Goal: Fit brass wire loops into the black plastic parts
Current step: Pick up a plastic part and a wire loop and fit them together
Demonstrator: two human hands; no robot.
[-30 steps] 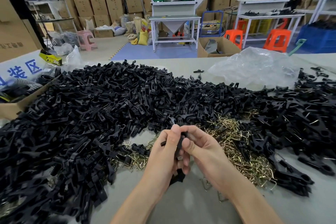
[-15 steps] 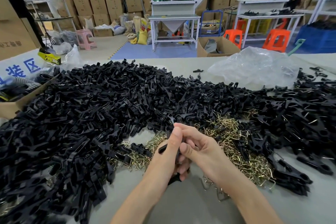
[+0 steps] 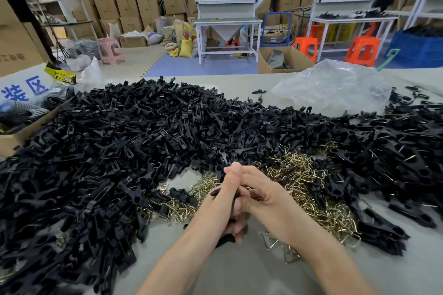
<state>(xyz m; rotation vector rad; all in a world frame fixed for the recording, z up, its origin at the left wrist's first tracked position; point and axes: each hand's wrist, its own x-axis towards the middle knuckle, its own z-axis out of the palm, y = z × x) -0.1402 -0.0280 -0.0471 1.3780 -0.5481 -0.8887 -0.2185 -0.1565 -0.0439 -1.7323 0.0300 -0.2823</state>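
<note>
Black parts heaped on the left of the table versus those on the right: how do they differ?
The left heap is much bigger and piled deeper than the right heap. Many right-heap pieces show thin pale wire glinting on them, while left-heap pieces look bare. Right-heap pieces look forked and spread; left-heap ones are mostly flat slotted strips. Both are black plastic, on the same table, bordering the brass wire loops.

Brass wire loops (image 3: 299, 182): a shiny, tangled heap of bent wire, lying loose on the surface (image 3: 239, 275).
Black plastic parts (image 3: 143, 141): a large jumbled heap behind and on both sides of the loops, overlapping their edges.
Held part (image 3: 233, 202): one black piece, roughly upright, gripped between the left hand (image 3: 223, 201) and right hand (image 3: 268, 201) over the loops' near edge.
</note>
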